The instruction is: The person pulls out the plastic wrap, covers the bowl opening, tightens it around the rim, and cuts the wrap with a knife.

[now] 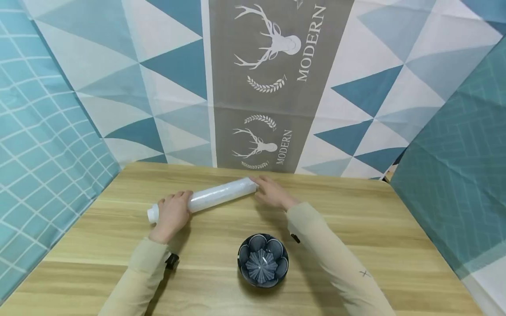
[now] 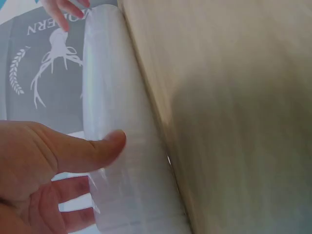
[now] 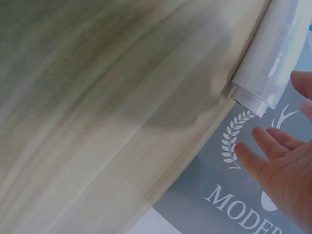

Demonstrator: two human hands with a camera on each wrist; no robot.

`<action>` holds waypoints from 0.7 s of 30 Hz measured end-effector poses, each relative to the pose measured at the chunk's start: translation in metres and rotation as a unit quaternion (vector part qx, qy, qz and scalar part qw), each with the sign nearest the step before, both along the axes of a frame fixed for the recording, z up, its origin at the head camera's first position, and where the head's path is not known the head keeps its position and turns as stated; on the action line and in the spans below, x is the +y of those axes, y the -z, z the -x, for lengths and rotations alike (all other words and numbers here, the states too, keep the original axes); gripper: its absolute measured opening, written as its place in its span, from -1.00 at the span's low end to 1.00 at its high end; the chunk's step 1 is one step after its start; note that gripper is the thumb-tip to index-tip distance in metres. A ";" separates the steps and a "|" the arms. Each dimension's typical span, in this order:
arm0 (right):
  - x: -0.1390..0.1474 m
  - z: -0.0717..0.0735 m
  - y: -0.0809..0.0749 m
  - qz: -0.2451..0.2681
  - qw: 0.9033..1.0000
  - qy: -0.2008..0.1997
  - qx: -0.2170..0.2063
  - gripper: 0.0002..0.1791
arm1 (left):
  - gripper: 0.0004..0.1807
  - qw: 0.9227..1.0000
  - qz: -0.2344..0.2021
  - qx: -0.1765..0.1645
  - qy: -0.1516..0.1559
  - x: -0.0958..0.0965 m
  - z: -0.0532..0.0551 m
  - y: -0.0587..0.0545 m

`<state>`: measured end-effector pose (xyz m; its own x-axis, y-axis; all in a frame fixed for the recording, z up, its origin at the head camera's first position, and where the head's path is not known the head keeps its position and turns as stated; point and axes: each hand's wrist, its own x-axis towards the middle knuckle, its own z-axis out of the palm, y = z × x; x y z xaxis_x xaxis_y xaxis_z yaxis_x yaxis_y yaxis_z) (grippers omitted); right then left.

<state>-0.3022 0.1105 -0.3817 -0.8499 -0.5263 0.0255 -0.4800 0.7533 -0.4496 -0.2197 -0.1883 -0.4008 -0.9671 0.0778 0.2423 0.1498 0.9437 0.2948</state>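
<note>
Left of centre, the plastic-film roll (image 1: 223, 194) slants lengthwise from lower left to upper right; the left hand (image 1: 174, 216) grips it, the right hand (image 1: 272, 193), fingers apart, is at its upper-right end.

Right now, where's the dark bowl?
In the head view, the dark bowl sits on the wooden table just right of lower centre, between the left sleeve and the right sleeve, closer to the latter, with the white plastic roll beyond it.

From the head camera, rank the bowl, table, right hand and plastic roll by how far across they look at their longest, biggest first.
1. Table
2. Plastic roll
3. Bowl and right hand: these look too alike to rank.
</note>
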 end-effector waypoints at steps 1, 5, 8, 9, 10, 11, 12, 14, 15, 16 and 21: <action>-0.001 0.001 0.001 0.000 1.000 0.001 0.001 -0.29 | -0.44 1.000 0.003 0.003 0.001 0.000 0.000 0.000; -0.004 0.001 0.005 0.001 1.000 0.000 0.004 -0.31 | -0.43 1.000 0.012 0.000 0.003 0.001 -0.001 0.000; -0.005 0.000 0.007 0.000 1.000 -0.003 0.003 -0.34 | -0.42 1.000 0.012 -0.004 0.004 0.001 -0.002 -0.001; -0.005 -0.001 0.007 -0.001 1.000 -0.004 0.002 -0.35 | -0.42 1.000 0.012 -0.005 0.005 0.000 -0.002 -0.001; -0.005 -0.001 0.009 -0.001 1.000 -0.005 0.001 -0.36 | -0.42 1.000 0.012 -0.005 0.007 0.000 -0.003 -0.001; -0.004 -0.001 0.009 0.000 1.000 -0.004 -0.001 -0.36 | -0.42 1.000 0.012 -0.004 0.010 0.001 -0.003 -0.001; -0.004 -0.001 0.010 0.000 1.000 -0.007 -0.001 -0.36 | -0.42 1.000 0.013 -0.003 0.014 0.001 -0.004 -0.001; -0.003 -0.001 0.011 0.001 1.000 -0.012 0.001 -0.37 | -0.42 1.000 0.016 -0.002 0.022 0.001 -0.006 -0.001; -0.002 -0.002 0.012 0.002 1.000 -0.016 0.002 -0.37 | -0.42 1.000 0.016 -0.001 0.027 0.002 -0.006 -0.001; -0.002 -0.002 0.012 0.003 1.000 -0.017 0.002 -0.37 | -0.43 0.999 0.017 0.000 0.032 0.003 -0.007 -0.001; 0.001 -0.003 0.013 0.008 1.000 -0.013 0.012 -0.37 | -0.43 0.999 0.019 0.004 0.046 0.008 -0.006 -0.003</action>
